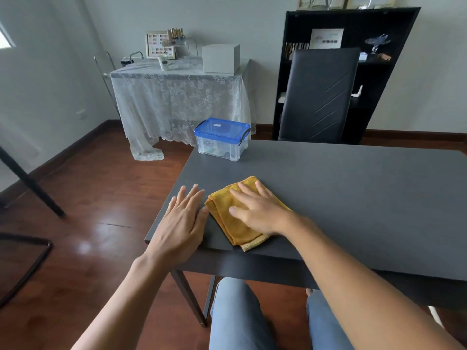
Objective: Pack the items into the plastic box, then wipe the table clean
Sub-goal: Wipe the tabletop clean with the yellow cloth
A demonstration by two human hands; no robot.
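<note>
The packing is judged done: the plastic box [221,142] is seen at the far left corner of the table [353,198] with its blue lid [222,130] closed, and no loose items are seen on the tabletop. The wiping is judged under way or nearly finished. A folded yellow cloth [235,223] is pressed flat near the near left corner by the right hand [255,210], its fingers straight and spread. The left hand [180,223] is laid flat on the table just beside the cloth, fingers straight and slightly apart. The box's contents are blurred through its clear walls and cannot be identified. The table's right end is cut off.
</note>
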